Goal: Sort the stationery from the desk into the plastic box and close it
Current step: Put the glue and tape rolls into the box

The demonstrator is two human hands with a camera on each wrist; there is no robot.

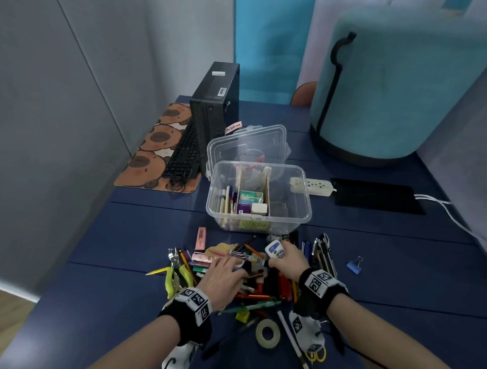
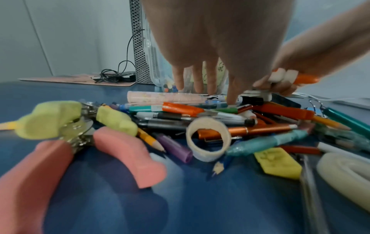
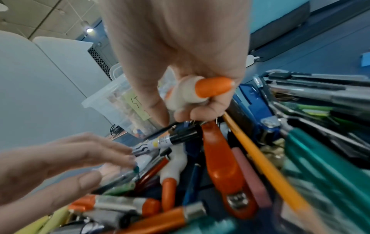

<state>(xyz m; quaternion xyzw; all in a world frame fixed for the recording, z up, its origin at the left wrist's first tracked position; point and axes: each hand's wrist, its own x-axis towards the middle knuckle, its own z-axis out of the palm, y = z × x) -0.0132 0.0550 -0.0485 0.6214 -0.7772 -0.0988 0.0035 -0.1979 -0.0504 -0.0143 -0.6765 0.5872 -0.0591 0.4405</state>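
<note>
Digging through the pen pile (image 1: pixel 249 279): our left hand (image 1: pixel 221 281) is spreading flat, right hand (image 1: pixel 289 263) pinching 2 correction pens (image 3: pixel 192 91); we're aiming them at the plastic box (image 1: pixel 260 197) at 12 o'clock.

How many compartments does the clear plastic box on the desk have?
3, side by side in the clear plastic box: the left holds pens, the middle holds small boxes, the right holds dark items that I cannot identify. None seems hidden.

left hand (image 2: pixel 216 44) fingers (image 2: pixel 233 93) straight, tips on pen pile (image 2: pixel 210 114) | right hand (image 2: pixel 300 63) far right, holding orange-capped glue tube (image 2: pixel 294 77) | pink-handled pliers (image 2: pixel 112 152) near left on desk (image 2: pixel 120 197) | tape ring (image 2: pixel 208 139) centre
</note>
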